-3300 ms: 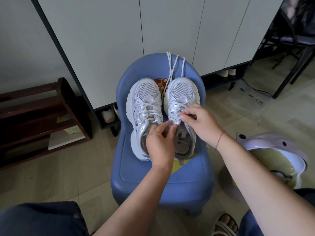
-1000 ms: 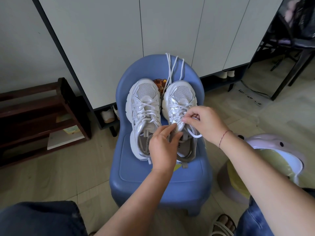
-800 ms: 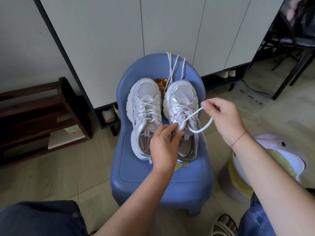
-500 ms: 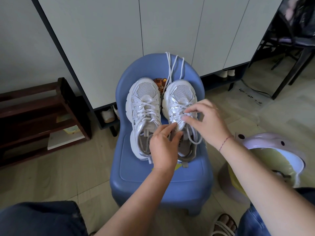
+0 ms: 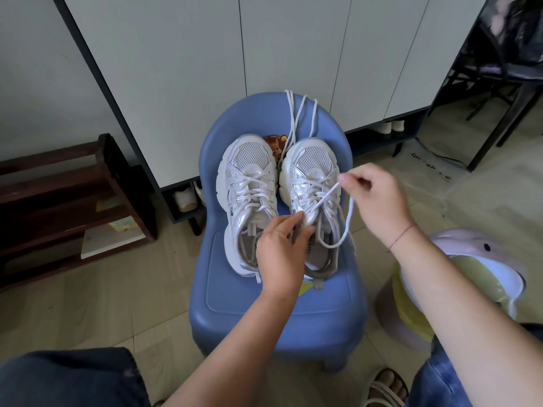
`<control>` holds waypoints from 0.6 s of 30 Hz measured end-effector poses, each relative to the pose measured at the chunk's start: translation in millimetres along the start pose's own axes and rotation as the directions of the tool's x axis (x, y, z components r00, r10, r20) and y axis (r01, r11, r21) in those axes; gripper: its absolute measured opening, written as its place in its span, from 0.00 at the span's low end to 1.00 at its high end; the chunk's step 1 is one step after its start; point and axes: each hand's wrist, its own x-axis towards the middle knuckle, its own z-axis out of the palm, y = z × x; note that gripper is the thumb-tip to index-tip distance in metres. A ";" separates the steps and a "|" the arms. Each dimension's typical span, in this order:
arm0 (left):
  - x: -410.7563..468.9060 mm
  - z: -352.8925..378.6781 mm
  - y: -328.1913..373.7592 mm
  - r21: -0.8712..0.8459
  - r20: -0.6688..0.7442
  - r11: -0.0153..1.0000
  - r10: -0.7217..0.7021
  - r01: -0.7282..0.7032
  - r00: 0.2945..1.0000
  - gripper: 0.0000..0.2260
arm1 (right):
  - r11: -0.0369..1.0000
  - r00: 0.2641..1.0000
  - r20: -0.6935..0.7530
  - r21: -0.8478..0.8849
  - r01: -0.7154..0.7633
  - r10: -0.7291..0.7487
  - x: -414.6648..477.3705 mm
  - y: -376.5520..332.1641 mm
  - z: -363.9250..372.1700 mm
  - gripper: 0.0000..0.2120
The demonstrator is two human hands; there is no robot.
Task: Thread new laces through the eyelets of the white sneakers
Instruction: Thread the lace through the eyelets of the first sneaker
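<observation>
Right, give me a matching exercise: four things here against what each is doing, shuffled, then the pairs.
Column one
1. left hand
2. right hand
3. loose laces
4. blue chair

Column two
a. bears both sneakers
b. pinches a lace, held up
c. hang over the top of the chair
d. grips one sneaker by its tongue

Pairs: 1-d, 2-b, 3-c, 4-a

Uppers of left sneaker [image 5: 248, 183] and right sneaker [image 5: 313, 163]: white mesh toe panels, glossy pearly synthetic overlays; soles matt
lace [image 5: 350, 211]: white woven cord, matt
chair [image 5: 279, 304]: blue plastic, smooth, soft sheen
shoe rack [image 5: 58, 183]: dark wood, low gloss
cabinet doors [image 5: 176, 69]: smooth, matt
floor [image 5: 88, 312]: pale tile, faint sheen
</observation>
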 end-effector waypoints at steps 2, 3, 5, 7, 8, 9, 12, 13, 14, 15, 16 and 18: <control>-0.6 0.3 0.8 -0.007 0.007 1.000 -0.001 0.001 1.000 0.14 | 0.996 0.996 -0.065 0.069 -0.057 0.061 0.7 1.3 -7.0 0.05; -0.8 0.2 0.8 -0.004 0.005 1.000 0.001 0.000 1.000 0.14 | 0.995 0.996 -0.051 0.067 -0.071 0.075 -1.2 3.1 -7.2 0.04; -0.6 0.0 0.3 0.000 -0.002 1.000 0.004 -0.004 1.000 0.14 | 0.999 0.998 0.021 -0.004 -0.051 0.051 -6.8 4.0 -2.0 0.02; 0.2 -0.1 0.8 0.007 -0.003 1.000 0.013 -0.013 1.000 0.13 | 0.994 0.992 0.121 -0.105 0.037 -0.024 -11.3 3.6 6.9 0.01; 0.4 -0.3 0.9 0.015 -0.004 1.000 0.023 -0.023 1.000 0.13 | 0.983 0.983 0.176 -0.161 0.083 -0.054 -12.6 2.2 11.2 0.03; 0.4 -0.4 0.9 0.022 -0.004 0.999 0.032 -0.032 0.999 0.13 | 0.965 0.972 0.221 -0.228 0.128 -0.076 -13.4 0.9 15.0 0.05; -0.1 -1.2 1.3 0.026 -0.001 0.999 0.044 -0.044 0.999 0.13 | 0.910 0.960 0.254 -0.358 0.207 -0.119 -13.3 -2.5 21.0 0.06; 0.0 -1.1 1.0 0.028 -0.002 0.999 0.046 -0.046 0.999 0.13 | 0.899 0.959 0.254 -0.378 0.220 -0.128 -13.2 -3.1 21.9 0.05; 0.1 -0.9 0.6 0.034 -0.003 0.998 0.048 -0.048 0.999 0.13 | 0.886 0.957 0.258 -0.401 0.232 -0.134 -13.2 -3.3 22.7 0.05; -0.1 -0.8 0.4 0.041 -0.005 0.998 0.052 -0.052 0.999 0.14 | 0.871 0.955 0.262 -0.426 0.244 -0.139 -13.2 -3.1 23.4 0.05; -0.4 -0.6 0.2 0.043 -0.006 0.997 0.057 -0.057 0.998 0.14 | 0.861 0.954 0.262 -0.441 0.254 -0.148 -12.9 -1.3 23.7 0.05; -0.8 -0.2 -0.5 0.034 -0.004 0.998 0.057 -0.057 0.998 0.14 | 0.881 0.957 0.238 -0.400 0.252 -0.166 -12.8 2.8 22.9 0.05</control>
